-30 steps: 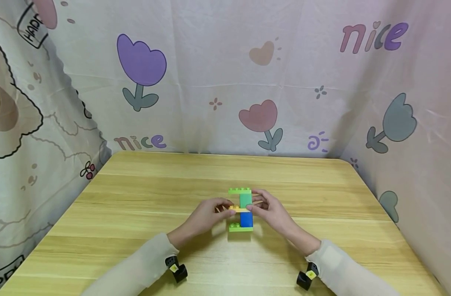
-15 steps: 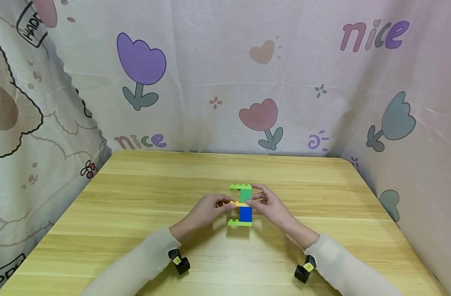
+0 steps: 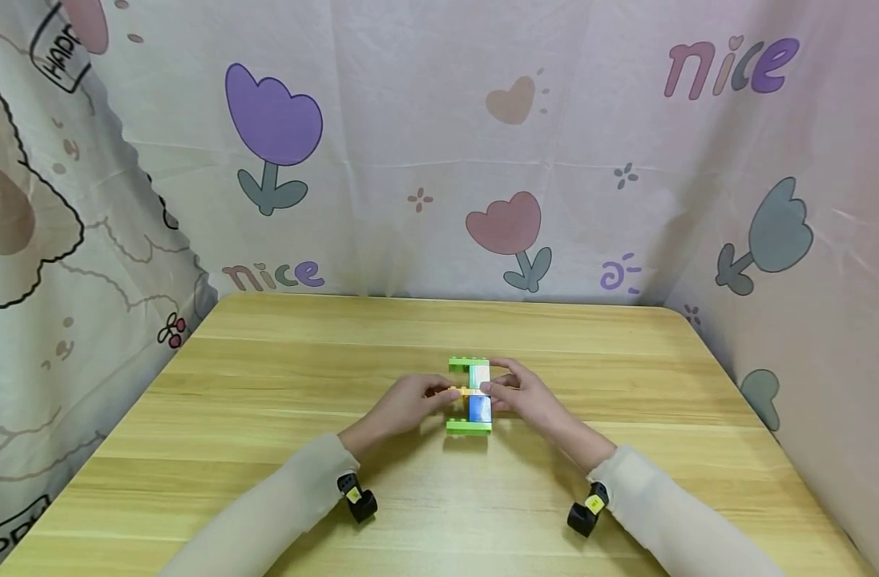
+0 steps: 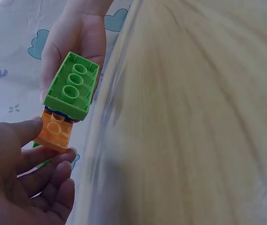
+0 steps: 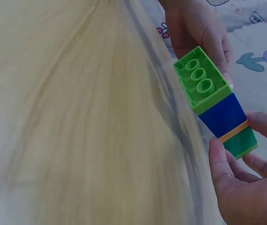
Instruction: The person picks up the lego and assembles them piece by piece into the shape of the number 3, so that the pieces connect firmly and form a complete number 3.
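Both hands hold one stack of toy building bricks in the air over the table. From top to bottom in the head view it has a lime green plate [image 3: 468, 365], a green brick [image 3: 479, 374], an orange plate [image 3: 464, 393], a blue brick [image 3: 480, 409] and another lime green plate [image 3: 469, 429]. The plates jut out leftward past the bricks. My left hand [image 3: 409, 402] pinches the jutting end of the orange plate between thumb and fingers. With thumb and fingers, my right hand [image 3: 533, 407] grips the stack's right side around the orange plate and green brick. Both wrist views show the lower plate's hollow underside.
The wood-grain table [image 3: 302, 344] stretches around the hands on all sides. Behind it hangs a pale curtain [image 3: 403, 120] printed with flowers, continuing along the left and right sides. A small black camera [image 3: 357, 498] sits on each wrist.
Both hands have moved the brick stack slightly away from the body. The stack has tilted, and its blue and green faces now shine with reflected light. Both grips stay the same.
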`<move>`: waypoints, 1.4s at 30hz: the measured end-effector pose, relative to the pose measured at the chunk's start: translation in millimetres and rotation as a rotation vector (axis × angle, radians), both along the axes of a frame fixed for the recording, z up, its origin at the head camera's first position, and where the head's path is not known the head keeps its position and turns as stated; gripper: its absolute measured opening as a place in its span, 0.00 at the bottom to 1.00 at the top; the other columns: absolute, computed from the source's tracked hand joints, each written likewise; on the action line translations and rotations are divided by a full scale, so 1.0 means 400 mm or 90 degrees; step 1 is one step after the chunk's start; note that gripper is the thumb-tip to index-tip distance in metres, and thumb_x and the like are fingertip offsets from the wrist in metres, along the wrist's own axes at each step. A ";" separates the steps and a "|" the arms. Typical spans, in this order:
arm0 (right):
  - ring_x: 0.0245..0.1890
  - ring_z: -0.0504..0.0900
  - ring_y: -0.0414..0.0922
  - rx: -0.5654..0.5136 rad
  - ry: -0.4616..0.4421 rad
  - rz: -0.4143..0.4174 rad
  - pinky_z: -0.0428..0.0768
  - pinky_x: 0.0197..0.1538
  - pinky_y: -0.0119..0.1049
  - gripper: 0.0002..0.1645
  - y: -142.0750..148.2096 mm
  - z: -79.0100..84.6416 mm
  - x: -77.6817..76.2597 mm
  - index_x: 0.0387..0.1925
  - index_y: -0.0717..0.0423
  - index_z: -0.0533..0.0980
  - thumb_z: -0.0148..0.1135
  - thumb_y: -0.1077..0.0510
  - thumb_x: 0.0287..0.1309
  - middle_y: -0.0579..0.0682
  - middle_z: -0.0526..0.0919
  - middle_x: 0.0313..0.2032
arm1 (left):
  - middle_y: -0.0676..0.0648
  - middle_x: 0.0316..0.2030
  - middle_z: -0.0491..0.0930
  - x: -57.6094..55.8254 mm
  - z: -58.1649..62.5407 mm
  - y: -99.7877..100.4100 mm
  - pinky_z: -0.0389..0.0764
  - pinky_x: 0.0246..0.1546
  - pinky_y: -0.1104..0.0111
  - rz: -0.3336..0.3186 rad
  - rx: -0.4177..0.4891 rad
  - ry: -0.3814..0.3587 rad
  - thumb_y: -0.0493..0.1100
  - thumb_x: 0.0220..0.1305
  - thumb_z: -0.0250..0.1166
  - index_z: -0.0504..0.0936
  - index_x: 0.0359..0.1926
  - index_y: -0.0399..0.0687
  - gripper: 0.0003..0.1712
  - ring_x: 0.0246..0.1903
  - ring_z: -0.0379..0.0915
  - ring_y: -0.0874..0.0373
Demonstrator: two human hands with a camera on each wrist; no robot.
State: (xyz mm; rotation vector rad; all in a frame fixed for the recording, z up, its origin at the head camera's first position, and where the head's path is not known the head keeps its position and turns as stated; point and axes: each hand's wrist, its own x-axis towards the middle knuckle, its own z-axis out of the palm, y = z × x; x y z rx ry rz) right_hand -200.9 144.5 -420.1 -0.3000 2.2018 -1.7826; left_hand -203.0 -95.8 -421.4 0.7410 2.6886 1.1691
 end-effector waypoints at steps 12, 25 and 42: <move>0.42 0.81 0.49 -0.002 -0.035 0.002 0.81 0.48 0.43 0.38 -0.001 -0.030 -0.021 0.71 0.60 0.60 0.62 0.54 0.66 0.63 0.74 0.50 | 0.57 0.33 0.81 -0.020 -0.017 0.002 0.73 0.37 0.64 -0.020 -0.033 0.008 0.55 0.72 0.56 0.85 0.41 0.54 0.15 0.32 0.71 0.61; 0.36 0.82 0.49 0.068 0.000 0.009 0.82 0.43 0.42 0.37 -0.006 -0.029 -0.029 0.70 0.60 0.62 0.63 0.52 0.65 0.61 0.76 0.47 | 0.57 0.36 0.82 -0.032 -0.027 0.004 0.75 0.40 0.64 -0.022 -0.049 -0.003 0.53 0.72 0.57 0.86 0.44 0.52 0.15 0.35 0.74 0.63; 0.34 0.82 0.47 0.122 0.011 0.006 0.82 0.41 0.40 0.37 -0.008 -0.029 -0.035 0.68 0.66 0.63 0.63 0.53 0.65 0.60 0.77 0.48 | 0.58 0.26 0.76 -0.041 -0.041 0.008 0.70 0.31 0.67 -0.027 -0.059 -0.006 0.52 0.71 0.59 0.84 0.34 0.55 0.12 0.26 0.68 0.62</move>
